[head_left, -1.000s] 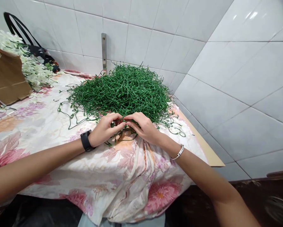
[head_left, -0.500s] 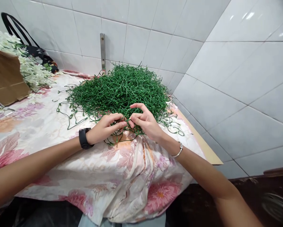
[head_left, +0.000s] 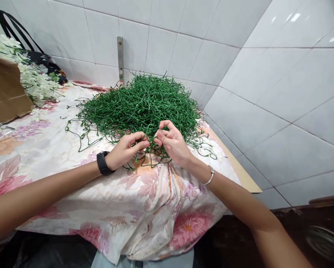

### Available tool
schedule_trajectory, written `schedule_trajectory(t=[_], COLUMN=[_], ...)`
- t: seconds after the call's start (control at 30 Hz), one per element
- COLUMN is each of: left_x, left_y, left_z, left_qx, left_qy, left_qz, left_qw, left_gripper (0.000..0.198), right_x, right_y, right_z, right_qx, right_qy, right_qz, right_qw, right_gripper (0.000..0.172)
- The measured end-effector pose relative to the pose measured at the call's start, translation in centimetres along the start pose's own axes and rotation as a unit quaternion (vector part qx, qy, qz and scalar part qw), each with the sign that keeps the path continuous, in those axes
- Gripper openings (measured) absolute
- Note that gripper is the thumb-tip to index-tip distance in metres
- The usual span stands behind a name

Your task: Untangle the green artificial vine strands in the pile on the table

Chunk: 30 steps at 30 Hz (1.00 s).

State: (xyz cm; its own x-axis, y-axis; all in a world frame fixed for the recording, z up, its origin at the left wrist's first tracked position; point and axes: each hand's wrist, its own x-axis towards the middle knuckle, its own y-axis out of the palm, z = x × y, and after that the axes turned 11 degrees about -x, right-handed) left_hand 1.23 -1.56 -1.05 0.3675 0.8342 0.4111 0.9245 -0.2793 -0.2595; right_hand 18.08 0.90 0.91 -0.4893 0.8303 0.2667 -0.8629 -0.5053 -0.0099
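Note:
A big tangled heap of thin green artificial flower stems (head_left: 144, 102) lies on the flowered tablecloth (head_left: 100, 208). At its front edge my left hand (head_left: 128, 147), with a black band on the wrist, pinches a green stem between thumb and fingers. Close beside it on the right, my right hand (head_left: 174, 143) is closed at the fingertips, its thumb pressed against the fingers, on the same spot of green stem. The fingertips almost meet, and the stem's ends are lost among the others. Loose stems hang over the cloth below the hands.
White artificial flowers (head_left: 34, 80) lie at the far left behind a brown cardboard piece (head_left: 7, 89), with a black-handled bag (head_left: 44, 63) behind them. Tiled walls close off the back and right. A metal bracket (head_left: 120, 59) is fixed to the back wall. A board edge (head_left: 246, 178) juts out at right.
My right hand's raised fingers have curled inward toward the thumb, and the hand has shifted slightly right. My left hand stays nearly in place at the stem.

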Motion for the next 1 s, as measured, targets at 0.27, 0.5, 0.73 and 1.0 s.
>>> schedule_trajectory(t=[0.27, 0.5, 0.73, 1.0], left_x=[-0.2, -0.5, -0.5, -0.6], left_y=[0.3, 0.4, 0.5, 0.3], left_z=[0.3, 0.5, -0.3, -0.3], left_qx=[0.044, 0.017, -0.086, -0.161], left_qy=[0.035, 0.031, -0.020, -0.064], left_qz=[-0.033, -0.045, -0.057, -0.004], left_qw=[0.998, 0.998, 0.994, 0.985], left_gripper=[0.020, 0.016, 0.021, 0.027], right_x=[-0.1, 0.4, 0.4, -0.5], right_y=[-0.1, -2.0, -1.8, -1.1], right_z=[1.1, 2.7, 1.9, 1.5], right_qx=[0.060, 0.040, -0.089, -0.383], right_qy=[0.028, -0.013, -0.060, -0.149], right_qz=[-0.014, -0.030, 0.006, 0.053], right_qw=[0.998, 0.999, 0.994, 0.910], right_gripper=[0.028, 0.023, 0.017, 0.005])
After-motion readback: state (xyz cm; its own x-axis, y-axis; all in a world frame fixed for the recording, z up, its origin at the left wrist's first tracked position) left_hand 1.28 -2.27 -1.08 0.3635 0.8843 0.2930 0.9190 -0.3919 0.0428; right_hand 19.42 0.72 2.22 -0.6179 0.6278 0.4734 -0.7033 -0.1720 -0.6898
